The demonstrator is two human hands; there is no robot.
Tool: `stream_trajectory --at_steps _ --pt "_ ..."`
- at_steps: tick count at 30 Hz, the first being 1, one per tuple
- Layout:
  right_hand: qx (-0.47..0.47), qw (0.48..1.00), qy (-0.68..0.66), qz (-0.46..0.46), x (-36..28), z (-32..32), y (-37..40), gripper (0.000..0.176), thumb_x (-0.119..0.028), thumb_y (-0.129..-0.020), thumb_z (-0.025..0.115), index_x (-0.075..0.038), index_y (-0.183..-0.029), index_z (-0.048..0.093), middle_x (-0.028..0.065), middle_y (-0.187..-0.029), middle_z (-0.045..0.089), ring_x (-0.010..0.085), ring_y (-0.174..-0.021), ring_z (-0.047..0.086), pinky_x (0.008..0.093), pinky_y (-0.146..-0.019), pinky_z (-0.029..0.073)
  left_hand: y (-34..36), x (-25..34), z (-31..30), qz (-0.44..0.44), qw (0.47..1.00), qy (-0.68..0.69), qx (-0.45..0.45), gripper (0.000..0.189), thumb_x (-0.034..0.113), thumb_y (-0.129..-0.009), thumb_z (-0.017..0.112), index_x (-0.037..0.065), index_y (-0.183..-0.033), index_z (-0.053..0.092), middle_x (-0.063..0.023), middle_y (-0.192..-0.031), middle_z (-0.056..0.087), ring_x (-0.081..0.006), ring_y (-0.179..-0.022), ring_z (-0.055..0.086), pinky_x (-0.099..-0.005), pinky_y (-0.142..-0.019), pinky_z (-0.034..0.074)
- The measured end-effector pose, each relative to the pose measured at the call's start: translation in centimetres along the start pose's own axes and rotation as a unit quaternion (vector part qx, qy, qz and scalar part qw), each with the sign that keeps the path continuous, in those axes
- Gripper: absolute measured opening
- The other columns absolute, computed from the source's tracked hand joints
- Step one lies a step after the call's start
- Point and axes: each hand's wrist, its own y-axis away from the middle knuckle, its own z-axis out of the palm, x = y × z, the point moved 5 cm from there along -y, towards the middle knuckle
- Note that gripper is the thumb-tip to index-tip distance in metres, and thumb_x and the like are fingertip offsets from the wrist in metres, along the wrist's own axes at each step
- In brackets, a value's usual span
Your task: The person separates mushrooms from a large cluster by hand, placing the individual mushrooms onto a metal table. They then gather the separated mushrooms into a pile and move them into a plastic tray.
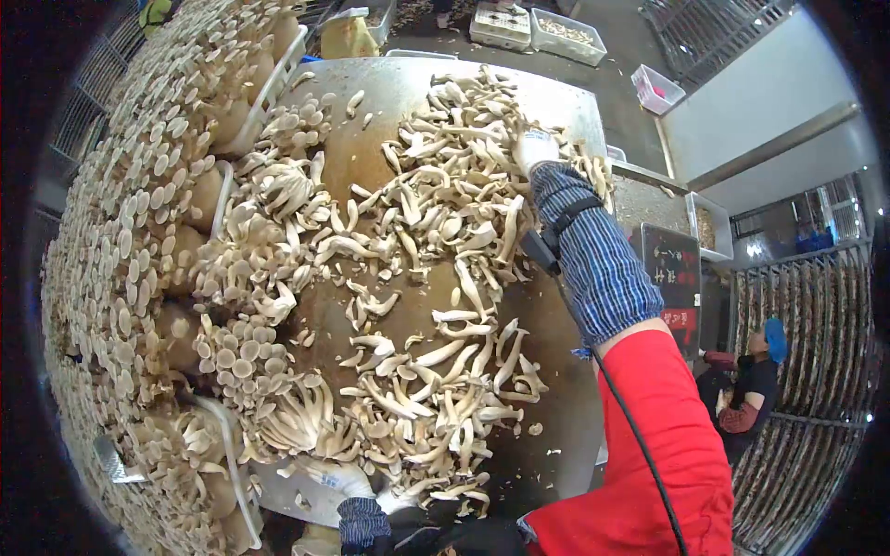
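Loose pale mushrooms (436, 185) lie heaped over a metal table (352, 88). My right hand (536, 148), in a white glove below a blue striped sleeve, is at the far right side of the heap, touching mushrooms; its fingers are hidden. At the near left edge of the table, my left hand (343, 477), also white-gloved, rests by a mushroom cluster (301, 417); its fingers are not clear enough to tell what they hold. More clusters (246, 352) line the table's left side.
Stacked mushrooms in bottles (139, 232) and crates fill the left. Beyond the table stand plastic bins (567, 37) on the floor. At the right are a dark sign (669, 269), a rack (816, 371) and a person in a blue cap (756, 385).
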Motion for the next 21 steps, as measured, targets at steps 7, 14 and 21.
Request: stream_trajectory --at_steps 7,14,21 --pt "0.148 0.987 -0.057 0.025 3.4 -1.8 8.3 0.051 -0.035 -0.091 0.053 -0.007 -0.134 0.044 0.0194 -0.120 0.060 0.0312 -0.110 0.058 0.0406 -0.095 0.045 -0.7 1.4 -1.2 -0.002 0.999 0.037 0.011 0.070 0.029 -0.089 0.055 -0.004 -0.143 0.024 -0.0275 -0.145 0.031 -0.0435 -0.133 0.030 -0.0514 -0.112 0.023" --pt "0.131 0.847 -0.514 0.036 4.1 6.8 27.0 0.034 -0.016 -0.095 0.046 -0.002 -0.127 0.050 0.0195 -0.117 0.059 0.0298 -0.105 0.059 0.0382 -0.090 0.047 -0.3 -1.5 2.4 0.017 0.999 -0.031 0.017 0.059 0.036 -0.089 0.053 -0.003 -0.132 0.041 -0.0283 -0.136 0.040 -0.0442 -0.125 0.041 -0.0543 -0.104 0.033" --pt "-0.040 0.823 -0.481 0.300 13.2 7.1 63.8 0.032 -0.021 -0.094 0.051 0.000 -0.118 0.057 0.0199 -0.117 0.060 0.0286 -0.106 0.059 0.0326 -0.086 0.048 -3.7 -1.3 1.3 0.035 0.999 0.039 -0.008 0.053 0.024 -0.082 0.061 0.003 -0.128 0.047 -0.0264 -0.121 0.051 -0.0422 -0.102 0.054 -0.0478 -0.088 0.044"
